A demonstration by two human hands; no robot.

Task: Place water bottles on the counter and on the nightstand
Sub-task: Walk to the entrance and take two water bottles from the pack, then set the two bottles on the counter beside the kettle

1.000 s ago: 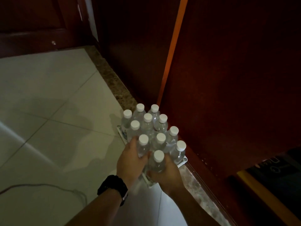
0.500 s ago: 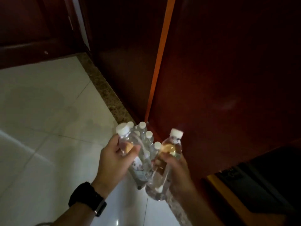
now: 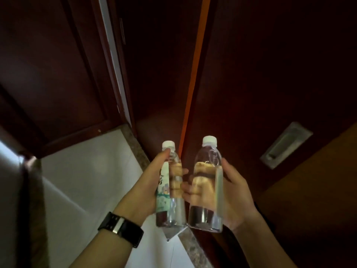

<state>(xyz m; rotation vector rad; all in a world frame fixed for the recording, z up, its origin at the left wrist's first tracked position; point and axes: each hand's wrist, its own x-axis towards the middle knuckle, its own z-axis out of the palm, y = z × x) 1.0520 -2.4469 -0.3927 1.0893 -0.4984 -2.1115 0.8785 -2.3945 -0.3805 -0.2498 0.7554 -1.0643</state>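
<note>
Two clear water bottles stand upright and side by side in the air at about 6 o'clock in the view: the labelled bottle (image 3: pixel 170 188) is wrapped at its middle by the left hand (image 3: pixel 148 182), and the plain bottle (image 3: pixel 207 186) just beside it at 3 o'clock is gripped the same way by the right hand (image 3: pixel 229 192), each hand closed round its own bottle only. Neither counter nor nightstand is in view, only the white tiled floor (image 3: pixel 92 171) at 9 o'clock and the dark wooden panel (image 3: pixel 251 84) toward 12 and 2 o'clock. Carrying them well probably means keeping both grips firm at mid-body, caps up, bottles from knocking together, and clearing the panel's edge.
</note>
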